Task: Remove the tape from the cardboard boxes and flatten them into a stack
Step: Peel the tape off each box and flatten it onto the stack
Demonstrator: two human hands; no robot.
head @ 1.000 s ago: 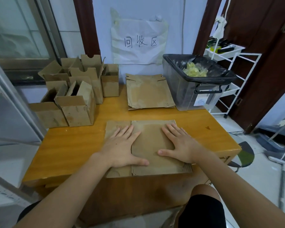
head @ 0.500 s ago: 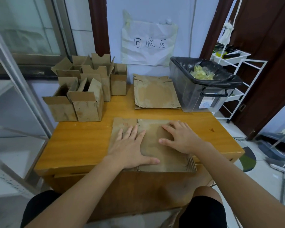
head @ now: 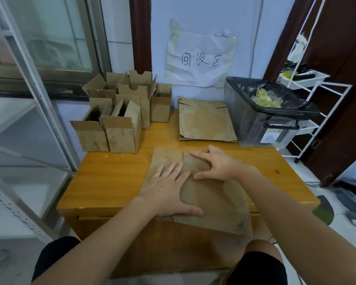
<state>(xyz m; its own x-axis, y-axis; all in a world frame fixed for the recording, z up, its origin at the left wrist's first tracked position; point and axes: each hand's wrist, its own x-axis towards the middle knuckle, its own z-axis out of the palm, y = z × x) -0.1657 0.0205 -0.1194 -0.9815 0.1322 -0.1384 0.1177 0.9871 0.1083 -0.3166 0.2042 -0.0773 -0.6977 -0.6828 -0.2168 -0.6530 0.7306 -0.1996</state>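
Flattened box (head: 214,200) lies at table's (head: 111,182) near edge w/ left hand (head: 169,190) pressing flat on it, fingers straight, & right hand (head: 216,165) arched, fingertips (head: 195,155) touching its far part, gripping nothing.

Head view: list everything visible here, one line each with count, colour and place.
flattened box: one, brown, table's near edge, under both hands
flat stack: brown, table's far side, middle
upright boxes: about seven, brown, far left corner
bin: one, clear, black liner, yellowish tape wads inside, far right
table: one, orange wood
paper sign: one, white, on wall
wire rack: one, white, right
left hand: flat on flattened box
right hand: fingertips pressing flattened box
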